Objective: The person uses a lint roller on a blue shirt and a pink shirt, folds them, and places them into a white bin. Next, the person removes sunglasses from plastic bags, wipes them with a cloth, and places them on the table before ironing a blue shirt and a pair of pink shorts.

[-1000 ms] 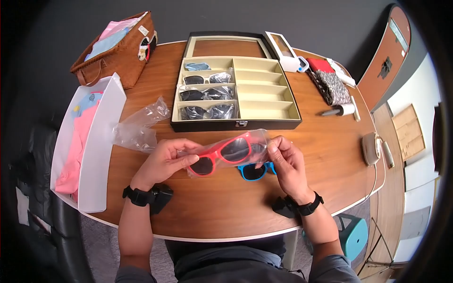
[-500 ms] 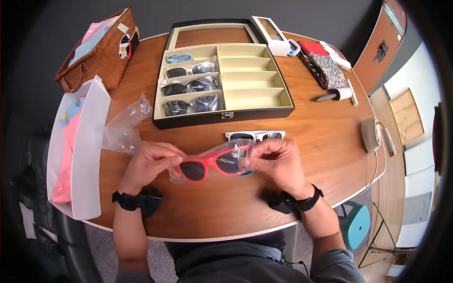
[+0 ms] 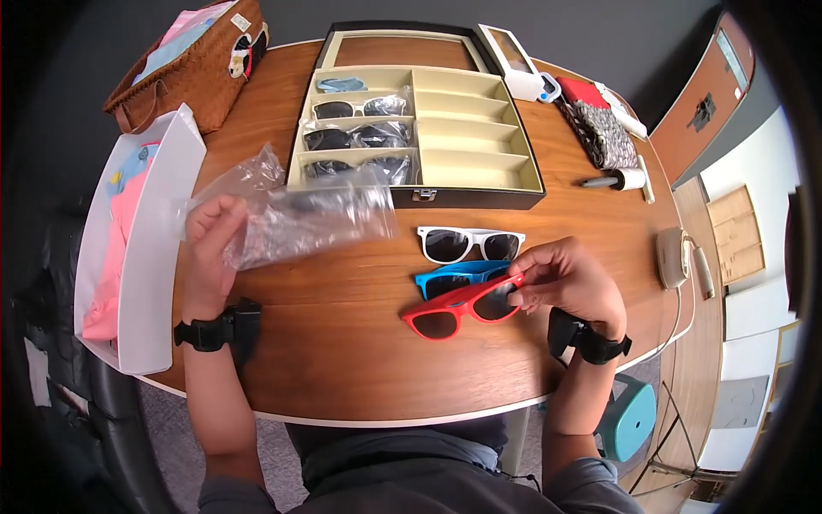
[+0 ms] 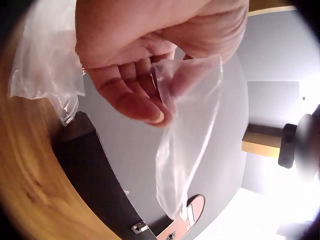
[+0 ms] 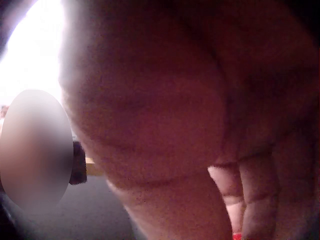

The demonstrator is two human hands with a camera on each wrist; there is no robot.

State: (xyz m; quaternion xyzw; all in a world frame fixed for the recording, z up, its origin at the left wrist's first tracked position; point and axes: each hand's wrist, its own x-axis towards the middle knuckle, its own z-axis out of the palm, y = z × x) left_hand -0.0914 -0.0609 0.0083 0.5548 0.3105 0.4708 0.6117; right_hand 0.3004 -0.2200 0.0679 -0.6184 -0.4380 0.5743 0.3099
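Display case (image 3: 492,199): bagged sunglasses (image 3: 383,135) in three left-side compartments | brown basket (image 3: 199,84), left of case: cloths (image 3: 182,47) inside | white box (image 3: 160,257), left of case: pink cloth (image 3: 122,248) inside | clear bag (image 3: 317,227), by case's near-left corner: clamped in left hand (image 3: 214,248) fingers | red sunglasses (image 3: 462,308), before case: end pinched by right hand (image 3: 574,287) fingers

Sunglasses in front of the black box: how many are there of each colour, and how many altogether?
White sunglasses: 1
Blue sunglasses: 1
Red sunglasses, in the fingers of the right hand: 1
Total: 3
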